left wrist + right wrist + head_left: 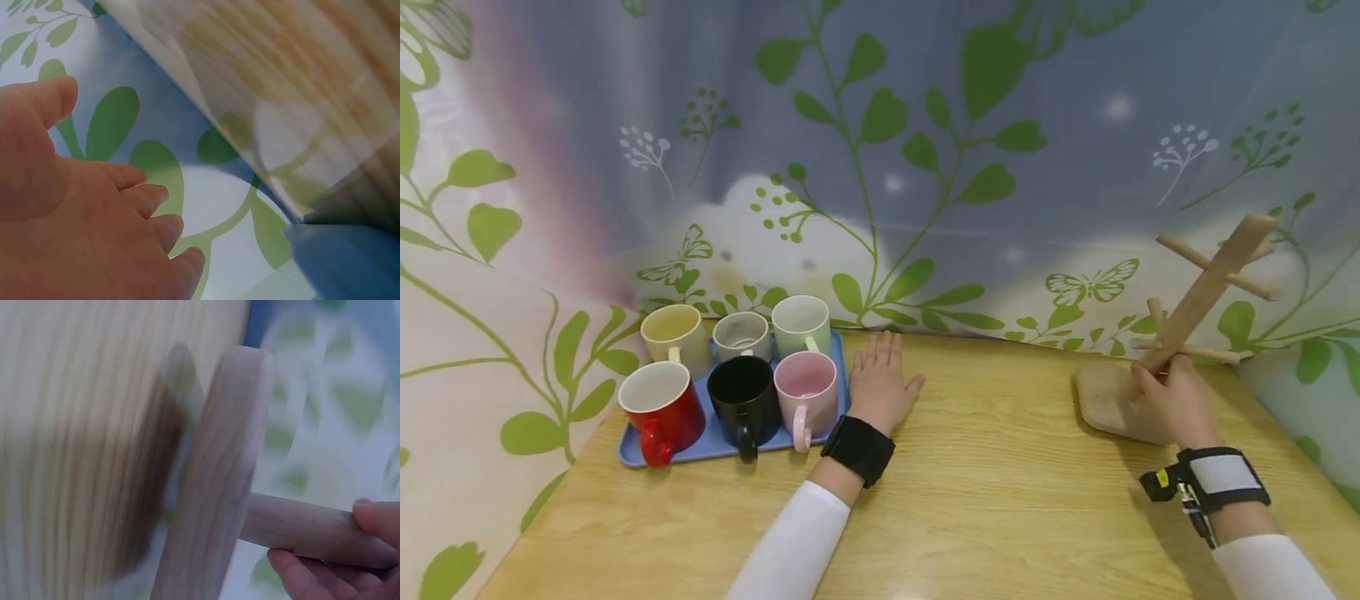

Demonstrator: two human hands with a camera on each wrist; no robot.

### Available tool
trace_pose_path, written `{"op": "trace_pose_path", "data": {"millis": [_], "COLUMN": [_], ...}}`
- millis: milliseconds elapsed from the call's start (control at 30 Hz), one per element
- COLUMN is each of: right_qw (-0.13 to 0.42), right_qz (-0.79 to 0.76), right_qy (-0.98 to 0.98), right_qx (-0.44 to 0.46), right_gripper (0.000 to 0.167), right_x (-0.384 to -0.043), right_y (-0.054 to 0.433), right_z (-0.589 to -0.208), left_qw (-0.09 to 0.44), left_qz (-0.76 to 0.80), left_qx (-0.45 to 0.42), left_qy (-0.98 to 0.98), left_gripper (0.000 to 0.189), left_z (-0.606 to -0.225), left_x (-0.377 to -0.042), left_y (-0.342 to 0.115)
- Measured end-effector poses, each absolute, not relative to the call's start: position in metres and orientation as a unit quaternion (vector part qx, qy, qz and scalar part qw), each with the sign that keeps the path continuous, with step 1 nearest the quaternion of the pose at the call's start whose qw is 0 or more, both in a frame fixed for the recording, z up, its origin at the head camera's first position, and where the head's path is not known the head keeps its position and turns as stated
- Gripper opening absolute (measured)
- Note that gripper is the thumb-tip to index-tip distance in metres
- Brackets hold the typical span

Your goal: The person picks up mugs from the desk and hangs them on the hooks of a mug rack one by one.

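Note:
My right hand (1180,404) grips the lower post of a wooden mug tree (1213,279) on the right. Its post leans to the right, and several pegs stick out. In the right wrist view, thumb and fingers wrap the post (294,526) near the base (215,469), which casts a shadow on the tabletop and seems raised from it. My left hand (880,390) lies beside the right edge of a blue tray (715,448), fingers straight and holding nothing. Whether it touches the tray is unclear.
On the tray stand several mugs: a red mug (681,421), black mug (745,408), pink mug (820,400), yellow mug (692,337), grey mug (741,337) and pale green mug (801,321). Leaf-patterned curtain (925,208) borders the wooden table (992,467).

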State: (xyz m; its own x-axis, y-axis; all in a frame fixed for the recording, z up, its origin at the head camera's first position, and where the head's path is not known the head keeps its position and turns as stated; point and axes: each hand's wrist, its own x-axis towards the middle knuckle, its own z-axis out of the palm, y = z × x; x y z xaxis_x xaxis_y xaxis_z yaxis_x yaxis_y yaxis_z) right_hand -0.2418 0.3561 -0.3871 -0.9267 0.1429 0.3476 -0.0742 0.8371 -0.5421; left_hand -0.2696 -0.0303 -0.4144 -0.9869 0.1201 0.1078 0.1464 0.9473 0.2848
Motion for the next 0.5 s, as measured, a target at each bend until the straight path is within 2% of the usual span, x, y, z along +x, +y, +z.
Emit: {"op": "trace_pose_path", "data": {"millis": [133, 200, 367, 500], "right_qw": [0.194, 0.179, 0.134, 0.12], "right_qz": [0.326, 0.348, 0.365, 0.37], "right_qy": [-0.924, -0.917, -0.915, -0.916], "right_qx": [0.044, 0.075, 0.106, 0.101], "right_gripper": [0.029, 0.027, 0.032, 0.032], "right_x": [-0.23, -0.226, -0.225, -0.23], "right_y": [0.314, 0.296, 0.265, 0.252], "right_z": [-0.387, -0.388, -0.389, -0.395], "left_qw": [0.041, 0.038, 0.038, 0.04], "left_qz": [-0.149, -0.151, -0.161, -0.153], "left_qx": [-0.064, -0.064, -0.07, -0.073], "left_qy": [-0.986, -0.986, -0.984, -0.985], "left_gripper": [0.078, 0.079, 0.078, 0.078], "left_z": [-0.415, -0.414, -0.413, -0.412], "left_x": [-0.268, -0.268, -0.268, -0.268], "left_y": [-0.029, -0.029, -0.028, -0.027]}}
